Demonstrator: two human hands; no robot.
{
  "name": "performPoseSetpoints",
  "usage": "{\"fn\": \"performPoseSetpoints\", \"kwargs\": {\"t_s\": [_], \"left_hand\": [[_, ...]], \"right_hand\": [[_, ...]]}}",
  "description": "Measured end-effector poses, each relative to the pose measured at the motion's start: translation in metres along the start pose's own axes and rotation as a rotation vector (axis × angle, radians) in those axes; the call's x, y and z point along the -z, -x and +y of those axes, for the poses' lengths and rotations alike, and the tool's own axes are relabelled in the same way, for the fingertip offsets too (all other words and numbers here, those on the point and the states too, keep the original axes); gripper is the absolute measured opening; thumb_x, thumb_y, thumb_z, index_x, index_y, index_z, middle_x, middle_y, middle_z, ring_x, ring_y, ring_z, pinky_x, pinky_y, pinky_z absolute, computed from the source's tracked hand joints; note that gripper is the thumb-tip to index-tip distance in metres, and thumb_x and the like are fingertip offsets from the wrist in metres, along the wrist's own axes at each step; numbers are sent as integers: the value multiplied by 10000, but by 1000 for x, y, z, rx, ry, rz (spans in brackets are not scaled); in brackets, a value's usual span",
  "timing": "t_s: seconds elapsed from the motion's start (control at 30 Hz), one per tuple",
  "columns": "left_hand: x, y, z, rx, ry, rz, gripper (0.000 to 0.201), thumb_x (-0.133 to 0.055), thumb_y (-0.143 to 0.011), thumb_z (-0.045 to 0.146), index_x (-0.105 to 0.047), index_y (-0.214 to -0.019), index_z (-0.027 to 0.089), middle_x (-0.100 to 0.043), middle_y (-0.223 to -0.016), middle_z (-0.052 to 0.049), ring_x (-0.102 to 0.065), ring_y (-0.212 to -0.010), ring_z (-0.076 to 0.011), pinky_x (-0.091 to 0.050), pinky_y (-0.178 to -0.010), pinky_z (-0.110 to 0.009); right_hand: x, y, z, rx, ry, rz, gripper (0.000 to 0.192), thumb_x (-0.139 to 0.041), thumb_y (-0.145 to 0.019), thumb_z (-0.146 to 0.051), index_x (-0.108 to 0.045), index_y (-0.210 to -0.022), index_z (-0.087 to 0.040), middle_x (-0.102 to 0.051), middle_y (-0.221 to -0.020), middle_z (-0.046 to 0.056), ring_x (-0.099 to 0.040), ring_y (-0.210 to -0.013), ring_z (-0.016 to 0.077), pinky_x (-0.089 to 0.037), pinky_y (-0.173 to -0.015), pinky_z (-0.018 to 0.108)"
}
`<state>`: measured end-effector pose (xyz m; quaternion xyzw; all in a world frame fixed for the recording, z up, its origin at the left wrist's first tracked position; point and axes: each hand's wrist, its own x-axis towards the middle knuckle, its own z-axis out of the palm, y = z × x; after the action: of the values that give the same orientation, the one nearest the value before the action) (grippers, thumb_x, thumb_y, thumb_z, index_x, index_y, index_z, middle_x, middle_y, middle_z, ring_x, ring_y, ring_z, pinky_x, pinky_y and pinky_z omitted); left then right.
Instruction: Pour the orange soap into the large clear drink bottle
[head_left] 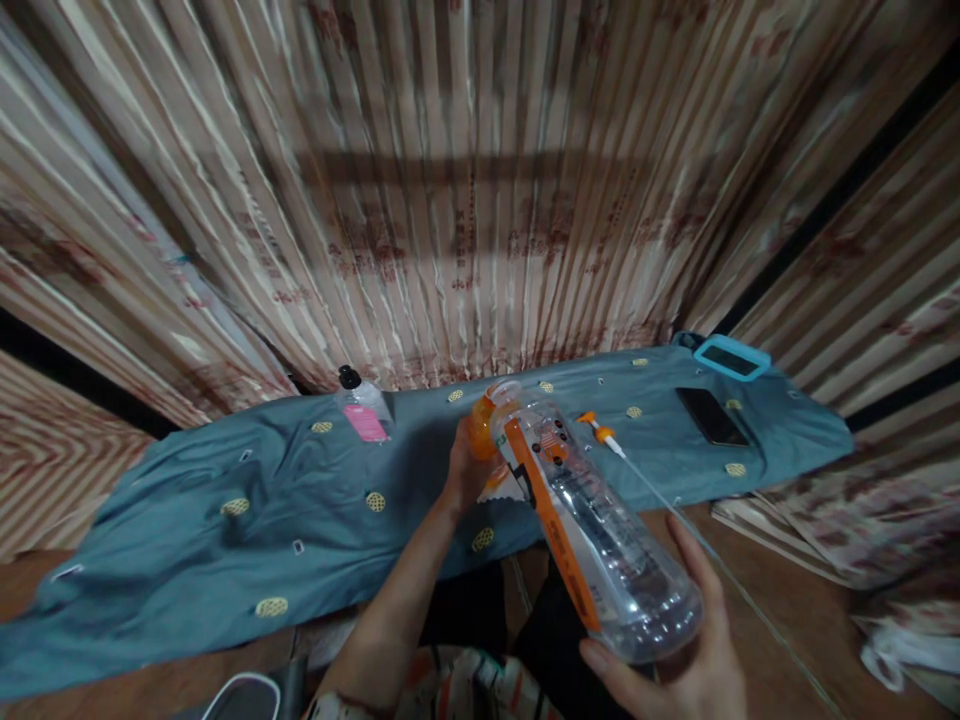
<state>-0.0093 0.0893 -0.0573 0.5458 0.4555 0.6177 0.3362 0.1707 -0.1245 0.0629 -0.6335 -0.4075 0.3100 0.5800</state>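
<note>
A large clear plastic bottle (611, 535) with an orange and white label lies tilted across the view, its mouth toward the back. Its base rests in my right hand (697, 640), thumb on the near side and fingers round the far side. At the bottle's neck, my left hand (466, 465) is closed round an orange see-through container (481, 428). Container and mouth overlap; whether they touch, I cannot tell. Just right of the bottle's neck, an orange and white pump head (600, 432) with a long thin tube lies on the cloth.
A blue-grey cloth with pineapple prints (285, 500) covers the table. A small clear bottle with pink label and black cap (365, 408) stands at left. At right lie a dark phone (711, 416) and a light-blue framed device (732, 357). A striped curtain (465, 200) hangs behind.
</note>
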Motion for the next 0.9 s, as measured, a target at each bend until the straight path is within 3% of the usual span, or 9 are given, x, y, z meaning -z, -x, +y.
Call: {"fn": "performPoseSetpoints", "kwargs": {"t_s": [0.27, 0.5, 0.7, 0.9], "left_hand": [[4, -3, 10, 52, -9, -37, 595, -935, -660, 428, -601, -1109, 228, -740, -1003, -47, -733, -853, -243, -658, -799, -435], [1, -3, 12, 19, 58, -49, 636, -922, -676, 452, -604, -1175, 219, -766, -1114, -90, -775, -968, -281, -672, -873, -463], [2, -3, 11, 13, 72, -69, 641, -902, -695, 437, -594, -1210, 212, -756, -1171, -117, -763, -1006, -294, -657, -896, -474], [3, -3, 10, 20, 53, -78, 639, -905, -694, 436, -606, -1212, 211, -737, -1179, -112, -739, -1037, -298, -631, -930, -487]], "right_hand": [[1, -1, 5, 17, 40, -12, 1252, -932, -601, -582, -357, -1639, -182, -653, -1406, 187, -708, -1206, 365, -612, -964, 483], [-3, 1, -5, -25, 76, 20, 1273, -912, -580, -636, -356, -1641, -204, -591, -1482, 184, -650, -1290, 391, -575, -1003, 499], [-2, 0, -10, 83, 210, 64, 1255, -875, -582, -664, -418, -1615, -118, -449, -1635, 204, -569, -1365, 404, -618, -917, 427], [-1, 1, -4, 77, 200, 46, 1278, -881, -593, -680, -379, -1643, -152, -468, -1619, 185, -574, -1354, 400, -605, -903, 422]]}}
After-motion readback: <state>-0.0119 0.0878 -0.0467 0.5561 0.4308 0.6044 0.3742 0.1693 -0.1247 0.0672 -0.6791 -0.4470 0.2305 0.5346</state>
